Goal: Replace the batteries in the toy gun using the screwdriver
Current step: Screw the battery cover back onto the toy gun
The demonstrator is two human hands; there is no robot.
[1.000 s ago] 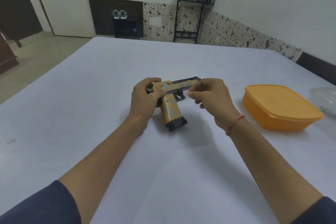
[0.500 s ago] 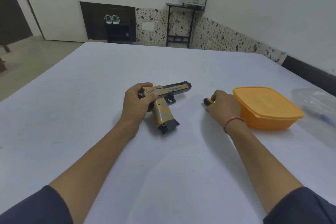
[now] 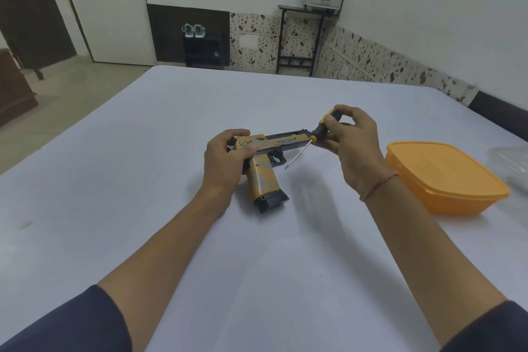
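Left hand: closed round rear end of toy gun, thumb on top near hammer; likely pinning it flat so it won't slide under tool pressure.
Toy gun: one; tan and dark, lying on its side at middle of table, muzzle toward right edge, grip pointing toward near edge, dark base plate at grip bottom. Printed side up, probably to expose screw side; no screw or battery cover made out at this size.
Screwdriver: one; black-and-yellow handle, thin metal shaft. Held off table, tilted, tip down-left, ending just beside trigger guard, not seen touching gun.
Right hand: gripping screwdriver handle in fingertips, thumb on near side; light pinch suits aiming and twirling rather than hard torque. Thin red thread on wrist.
Orange container: one; lidded, toward right edge of table, well apart from gun. Contents hidden; maybe spare batteries, cannot tell.
Clear plastic thing: one; at right edge beyond orange container, cut off by frame, too blurred to identify.
Table: pale plain surface carrying everything.
Batteries: none visible, count zero in view.
Step, judged: tool in hand, lining tip up with gun; compartment apparently not yet opened.
Risk, judged: tip slipping off small screw head, gun pivoting under left hand.
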